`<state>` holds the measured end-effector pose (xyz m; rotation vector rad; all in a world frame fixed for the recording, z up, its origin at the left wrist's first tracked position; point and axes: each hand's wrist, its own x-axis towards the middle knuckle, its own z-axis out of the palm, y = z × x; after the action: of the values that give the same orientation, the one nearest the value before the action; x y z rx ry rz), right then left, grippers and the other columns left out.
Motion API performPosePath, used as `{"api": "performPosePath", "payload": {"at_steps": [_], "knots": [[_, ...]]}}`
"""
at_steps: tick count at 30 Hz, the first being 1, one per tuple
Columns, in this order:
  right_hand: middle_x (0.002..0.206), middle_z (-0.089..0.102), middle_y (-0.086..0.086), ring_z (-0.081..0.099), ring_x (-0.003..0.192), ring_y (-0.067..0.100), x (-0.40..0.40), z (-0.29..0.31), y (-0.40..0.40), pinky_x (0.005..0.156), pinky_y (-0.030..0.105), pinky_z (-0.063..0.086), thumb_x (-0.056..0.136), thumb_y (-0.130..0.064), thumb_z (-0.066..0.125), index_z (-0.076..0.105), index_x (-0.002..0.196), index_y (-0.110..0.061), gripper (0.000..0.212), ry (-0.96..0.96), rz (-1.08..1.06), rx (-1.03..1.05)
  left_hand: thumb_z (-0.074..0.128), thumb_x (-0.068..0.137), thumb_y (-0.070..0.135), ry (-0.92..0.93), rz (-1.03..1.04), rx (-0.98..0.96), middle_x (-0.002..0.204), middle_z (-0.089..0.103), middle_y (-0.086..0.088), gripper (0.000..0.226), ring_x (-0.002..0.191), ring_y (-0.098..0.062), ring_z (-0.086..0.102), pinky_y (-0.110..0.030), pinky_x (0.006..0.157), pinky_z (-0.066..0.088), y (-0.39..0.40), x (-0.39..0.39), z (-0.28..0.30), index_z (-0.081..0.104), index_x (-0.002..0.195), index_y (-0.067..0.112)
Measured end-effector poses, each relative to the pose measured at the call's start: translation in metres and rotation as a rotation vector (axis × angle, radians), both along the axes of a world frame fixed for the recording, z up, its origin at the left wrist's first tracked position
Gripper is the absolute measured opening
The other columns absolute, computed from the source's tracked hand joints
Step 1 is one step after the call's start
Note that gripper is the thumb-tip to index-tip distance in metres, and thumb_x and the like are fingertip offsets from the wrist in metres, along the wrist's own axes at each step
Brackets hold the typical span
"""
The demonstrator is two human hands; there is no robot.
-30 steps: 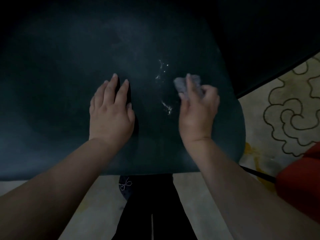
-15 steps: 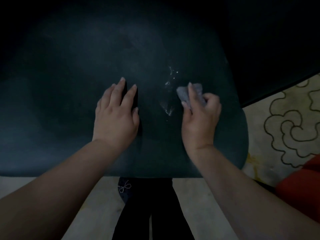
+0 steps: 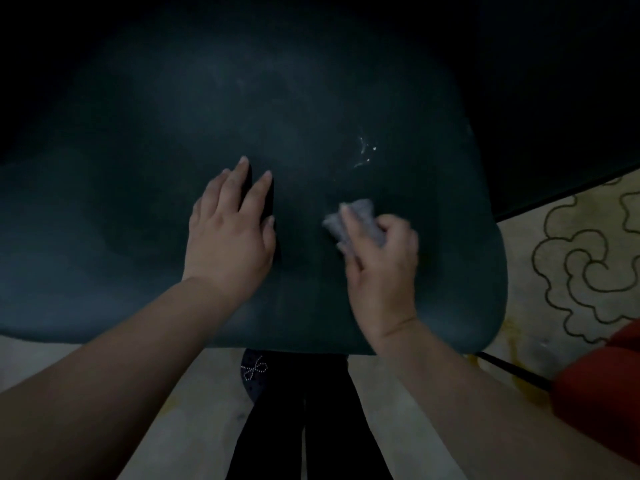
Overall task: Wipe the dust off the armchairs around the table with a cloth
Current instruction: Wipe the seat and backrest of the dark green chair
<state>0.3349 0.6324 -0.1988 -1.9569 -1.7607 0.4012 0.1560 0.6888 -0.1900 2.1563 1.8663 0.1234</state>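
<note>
- Head view: a dark teal armchair seat [image 3: 173, 237] fills most of the picture, dim toward the top, with its front edge running across just above the person's legs.
- To the right of the seat lies a pale carpet [image 3: 540, 341] with dark curling outlines, and a thin black cord [image 3: 512, 372] crosses it near the seat's front right corner.
- A red cushion-like shape [image 3: 602, 382] sits at the right edge, partly cut off by the frame.
- Below the seat's front edge the person's dark trousers [image 3: 311, 417] hang down, and a dark shoe [image 3: 254, 370] with a small dotted bow pattern peeks out beside them on the pale floor [image 3: 201, 403].
- No readable writing or brand shows anywhere.
- A few pale streaks and specks [image 3: 365, 152] mark the seat, beyond the right hand and a little apart from it.
- The left hand [image 3: 230, 237] lies palm down on the middle of the seat, fingers straight and slightly spread, holding nothing.
- The right hand [image 3: 382, 268] is near the left one on the seat, its fingers curled round a small crumpled grey cloth [image 3: 356, 220].
- The cloth sticks out past the fingertips and is pressed against the seat, between the hand and the pale streaks; its outline is somewhat blurred.
</note>
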Motion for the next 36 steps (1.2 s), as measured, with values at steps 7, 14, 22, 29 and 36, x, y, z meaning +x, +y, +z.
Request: {"api": "performPosePath", "payload": {"at_steps": [7,14,22,29,36], "knots": [[0.114,0.049,0.014,0.045,0.102,0.031,-0.002,-0.008,0.056,0.089,0.044,0.044,0.087,-0.012,0.064,0.051,0.137,-0.029,0.055,0.034,-0.050,-0.022,0.054,0.092,0.025,-0.009,0.005,-0.004,0.154,0.027,-0.012,0.055,0.138,-0.033,0.026,-0.049,0.110,0.026,-0.001,-0.001,0.000,0.040,0.144,0.016],[0.107,0.052,0.019,0.049,0.091,0.034,-0.014,0.000,0.012,0.079,0.043,0.046,0.081,-0.011,0.071,0.056,0.133,-0.024,0.055,-0.007,0.029,-0.012,0.054,0.091,0.031,0.008,0.011,-0.024,0.155,0.025,-0.011,0.058,0.139,-0.033,0.024,-0.051,0.111,0.025,-0.003,-0.007,0.003,0.038,0.145,0.016],[0.112,0.049,0.015,0.044,0.100,0.029,0.002,-0.009,0.042,0.086,0.039,0.043,0.087,-0.016,0.067,0.053,0.135,-0.031,0.053,0.002,-0.148,-0.002,0.055,0.090,0.034,-0.002,0.018,-0.037,0.156,0.023,-0.009,0.060,0.141,-0.031,0.021,-0.048,0.112,0.021,-0.002,0.000,0.003,0.037,0.145,0.020],[0.117,0.048,0.015,0.042,0.109,0.027,0.011,-0.013,0.076,0.100,0.038,0.038,0.091,-0.021,0.061,0.056,0.132,-0.031,0.042,0.142,-0.381,0.018,0.054,0.090,0.034,-0.008,0.024,-0.023,0.156,0.024,-0.009,0.059,0.140,-0.031,0.021,-0.048,0.112,0.021,0.003,-0.002,0.000,0.038,0.145,0.020],[0.112,0.051,0.019,0.045,0.099,0.033,0.003,-0.006,0.046,0.085,0.043,0.044,0.084,-0.010,0.066,0.055,0.133,-0.029,0.053,-0.008,0.102,-0.011,0.055,0.090,0.033,-0.018,0.015,-0.020,0.156,0.024,-0.009,0.059,0.140,-0.031,0.023,-0.048,0.112,0.021,0.007,-0.001,-0.002,0.037,0.145,0.020]]}}
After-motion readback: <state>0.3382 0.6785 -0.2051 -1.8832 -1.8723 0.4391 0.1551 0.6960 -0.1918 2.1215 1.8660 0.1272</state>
